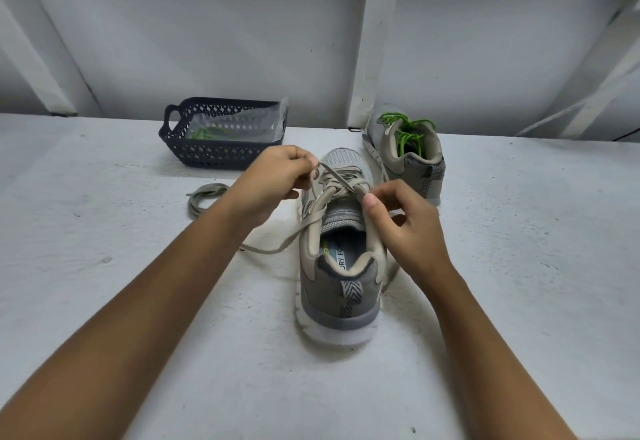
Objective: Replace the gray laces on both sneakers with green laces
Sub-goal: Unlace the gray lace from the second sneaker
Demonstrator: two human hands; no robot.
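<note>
A grey sneaker (pixel 341 276) stands in the middle of the white table, heel toward me, threaded with a grey lace (pixel 341 181). My left hand (pixel 277 179) pinches that lace at the upper eyelets on the shoe's left side. My right hand (pixel 398 221) grips the shoe's collar on the right, thumb pressed at the top eyelet. One loose lace end (pixel 273 249) trails left over the table. Behind and to the right, a second grey sneaker (pixel 408 159) carries green laces (pixel 408 131).
A dark blue plastic basket (pixel 221 134) at the back left holds a clear bag with a green lace (pixel 207 133) inside. A coiled grey lace (pixel 202 198) lies on the table left of my left wrist. White wall and shelf posts rise behind.
</note>
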